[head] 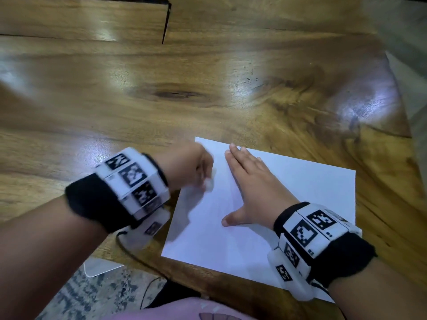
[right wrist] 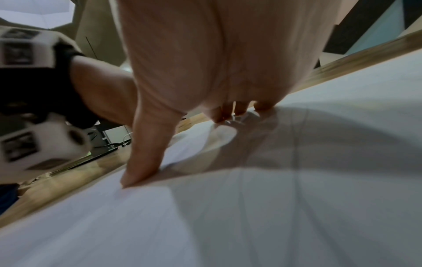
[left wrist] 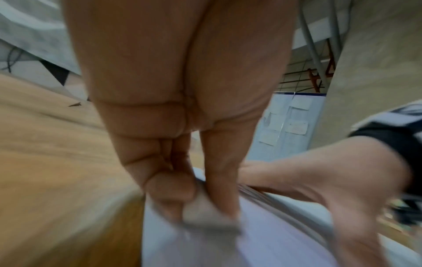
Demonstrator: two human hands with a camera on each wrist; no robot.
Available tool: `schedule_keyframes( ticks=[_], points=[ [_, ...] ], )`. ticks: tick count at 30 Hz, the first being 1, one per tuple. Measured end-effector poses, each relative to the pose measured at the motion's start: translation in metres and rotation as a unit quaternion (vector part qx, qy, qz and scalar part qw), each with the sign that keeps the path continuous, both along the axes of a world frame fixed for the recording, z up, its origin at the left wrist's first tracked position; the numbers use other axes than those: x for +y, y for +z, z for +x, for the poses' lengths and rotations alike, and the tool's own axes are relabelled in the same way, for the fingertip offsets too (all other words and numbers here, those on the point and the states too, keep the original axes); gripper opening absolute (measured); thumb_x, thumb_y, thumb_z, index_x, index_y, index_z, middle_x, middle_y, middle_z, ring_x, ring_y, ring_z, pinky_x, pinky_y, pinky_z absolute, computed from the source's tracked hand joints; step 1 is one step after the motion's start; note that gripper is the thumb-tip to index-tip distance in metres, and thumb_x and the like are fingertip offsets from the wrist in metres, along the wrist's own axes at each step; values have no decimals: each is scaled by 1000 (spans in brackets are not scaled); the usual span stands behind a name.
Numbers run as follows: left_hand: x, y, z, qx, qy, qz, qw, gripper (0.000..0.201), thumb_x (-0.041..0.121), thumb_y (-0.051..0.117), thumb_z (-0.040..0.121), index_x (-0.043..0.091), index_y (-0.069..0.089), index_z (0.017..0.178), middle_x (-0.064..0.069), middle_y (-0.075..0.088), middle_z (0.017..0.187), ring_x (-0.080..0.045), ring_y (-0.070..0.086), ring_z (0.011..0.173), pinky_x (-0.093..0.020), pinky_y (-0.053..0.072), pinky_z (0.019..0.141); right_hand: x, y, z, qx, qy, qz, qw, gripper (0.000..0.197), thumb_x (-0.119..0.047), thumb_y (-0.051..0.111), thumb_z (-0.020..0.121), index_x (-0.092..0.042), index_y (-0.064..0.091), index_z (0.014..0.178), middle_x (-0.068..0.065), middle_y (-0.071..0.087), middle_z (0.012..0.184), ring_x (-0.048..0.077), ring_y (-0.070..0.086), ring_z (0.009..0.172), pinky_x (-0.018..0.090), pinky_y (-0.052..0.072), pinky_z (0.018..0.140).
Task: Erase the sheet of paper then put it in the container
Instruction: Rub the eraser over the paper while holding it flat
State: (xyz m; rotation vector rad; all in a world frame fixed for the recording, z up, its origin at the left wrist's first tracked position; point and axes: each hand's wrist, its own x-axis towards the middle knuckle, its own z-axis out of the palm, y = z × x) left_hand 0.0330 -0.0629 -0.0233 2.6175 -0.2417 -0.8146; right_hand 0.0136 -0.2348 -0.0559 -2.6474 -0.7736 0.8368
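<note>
A white sheet of paper (head: 288,204) lies on the wooden table (head: 161,100) near its front edge. My left hand (head: 191,167) pinches a small whitish eraser (head: 209,184) against the sheet's left part; the hand is blurred with motion. In the left wrist view the eraser (left wrist: 205,215) sits between thumb and fingers on the paper (left wrist: 262,249). My right hand (head: 251,188) lies flat on the sheet with straight fingers and the thumb spread, holding it down. The right wrist view shows the thumb (right wrist: 146,162) pressed on the paper (right wrist: 251,216). No container is in view.
A dark seam and notch in the tabletop (head: 166,21) runs at the far left. Below the table's front edge lie a patterned rug (head: 92,294), a white flat object (head: 99,266) and black cables (head: 138,257). The table's right edge (head: 399,93) slants down.
</note>
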Motion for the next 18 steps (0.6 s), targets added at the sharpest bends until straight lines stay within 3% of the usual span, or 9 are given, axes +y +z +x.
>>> schedule_keyframes(
  ticks=[3,6,9,11,13,15,18],
  points=[
    [-13,-4,21,-90,88,-21,992,10,17,65,76,10,63,83,5,51,62,-23,55,75,-25,35,61,1,-1,0,-2,-2,-2,1000,135,-58,78,62,-18,-18,149,-7,-28,155,8,-24,142,25,-13,114],
    [-9,-10,-2,-126,86,-32,988,11,19,62,80,15,57,71,0,48,71,-25,50,72,-25,21,56,1,-1,0,-4,-2,-4,1000,135,-57,78,61,-18,-17,149,-7,-27,155,9,-23,142,26,-12,116],
    [3,-8,-39,-62,2,-22,998,20,22,64,79,25,50,64,2,48,69,-21,50,72,-26,31,60,1,-1,-1,-4,-3,-3,1000,135,-57,78,61,-18,-17,149,-7,-27,155,9,-23,142,26,-11,117],
    [8,-4,-47,27,-39,-9,999,15,24,68,75,23,57,65,2,59,72,-17,52,70,-24,37,60,1,-1,-1,-5,-2,-3,1000,135,-58,78,61,-18,-17,149,-6,-27,155,9,-23,142,27,-10,117],
    [7,1,-35,54,-38,-5,998,6,22,71,71,19,66,72,6,63,68,-12,54,66,-20,39,57,1,0,-1,-3,-1,-4,1000,135,-58,78,62,-18,-17,149,-6,-27,155,9,-23,142,26,-11,116],
    [1,1,-11,-19,18,-14,1000,7,18,70,71,17,67,77,9,55,61,-14,52,66,-19,37,57,1,0,-1,-4,-2,-5,1000,135,-58,78,62,-18,-17,149,-6,-27,155,9,-23,142,25,-12,115],
    [-6,-4,12,-115,96,-22,988,7,16,64,77,11,62,81,1,53,69,-19,50,73,-26,39,66,1,1,-1,-4,-2,-7,1000,134,-58,77,62,-18,-17,148,-7,-27,155,9,-23,142,25,-12,115]
  ],
)
